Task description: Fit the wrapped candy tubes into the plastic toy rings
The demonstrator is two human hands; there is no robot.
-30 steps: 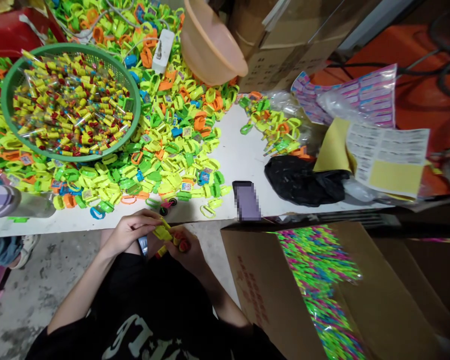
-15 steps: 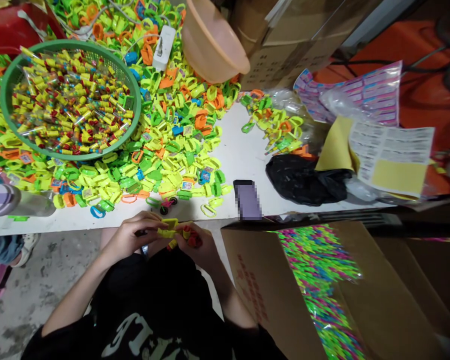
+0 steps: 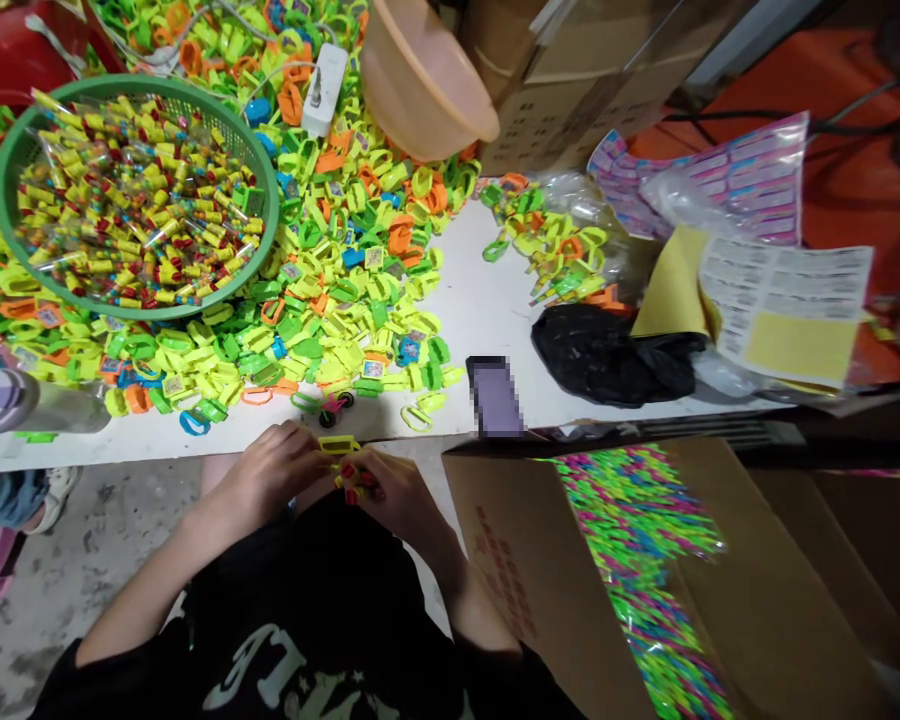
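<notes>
Just off the table's front edge, above my lap, my two hands meet. My left hand [image 3: 274, 468] is closed, fingertips at a yellow toy watch [image 3: 337, 443], an open plastic loop. My right hand [image 3: 401, 490] is curled around several small yellow-and-red candy tubes [image 3: 358, 484], with its fingertips close to the watch. The fingers partly hide where each piece is gripped. A tiny pink toy bicycle [image 3: 336, 408] rests on the table just beyond, near a loose yellow watch band [image 3: 417, 416].
A green basket [image 3: 270, 215] of wrapped yellow-and-red tubes stands amid heaped toy watches [image 3: 345, 330]. A phone [image 3: 495, 398], a black bag [image 3: 607, 360] and an orange basin [image 3: 427, 90] lie to the right. Below is a carton [image 3: 525, 540] beside colourful sticks [image 3: 637, 540].
My right hand has turned, bringing the red tube ends to its fingertips. My left hand has shifted slightly left, and the yellow watch shows more openly between the hands.
</notes>
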